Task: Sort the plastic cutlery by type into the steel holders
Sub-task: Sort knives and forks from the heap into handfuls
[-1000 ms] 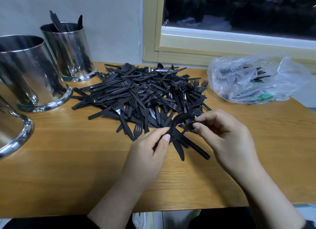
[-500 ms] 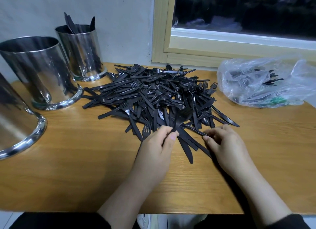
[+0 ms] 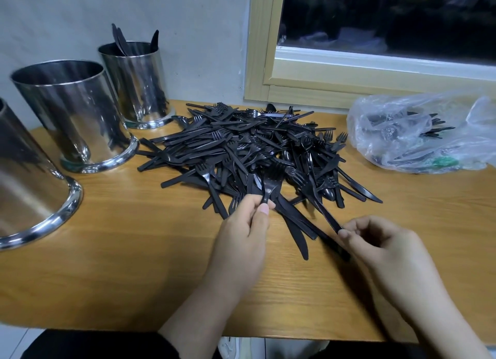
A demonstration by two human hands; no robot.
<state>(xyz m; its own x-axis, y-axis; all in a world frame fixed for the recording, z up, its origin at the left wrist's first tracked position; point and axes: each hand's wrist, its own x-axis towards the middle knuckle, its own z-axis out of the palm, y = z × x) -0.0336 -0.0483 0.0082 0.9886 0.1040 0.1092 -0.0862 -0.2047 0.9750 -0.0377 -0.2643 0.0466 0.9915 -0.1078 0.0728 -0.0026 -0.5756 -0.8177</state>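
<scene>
Pinching a black plastic fork (image 3: 269,183) by the end of its handle, the left hand (image 3: 243,232) holds it tines-up at the near edge of the cutlery pile (image 3: 249,149), thumb and forefinger closed tight on the stem. The right hand (image 3: 386,248) has a second fork (image 3: 312,195) in a narrow fingertip pinch at its handle end — the tines of that one lie in among the pile's near fringe, so it is only half free.

These pieces look very light and thin, probably a little springy along the handle and smooth enough to slide against each other. The handle end is the sensible place to hold: it is the flat, bare part, and it keeps the fingers off the tines, which likely snag on neighbouring forks and could snap if forced. A straight pull along the handle should free a fork more easily than a lift.

The pile sits at the middle of the desk (image 3: 139,251), reaching to its back edge under the window frame (image 3: 257,63), with a few knives (image 3: 296,232) strayed toward the front edge between the two hands. Three steel holders stand along the left side: the far holder (image 3: 134,85) near the back left corner already has a few pieces standing in it, the middle holder (image 3: 72,114) shows nothing above its rim, and the near holder (image 3: 26,187) is cut off by the picture's edge. A clear plastic bag (image 3: 418,136) with more cutlery lies by the back right corner.
</scene>
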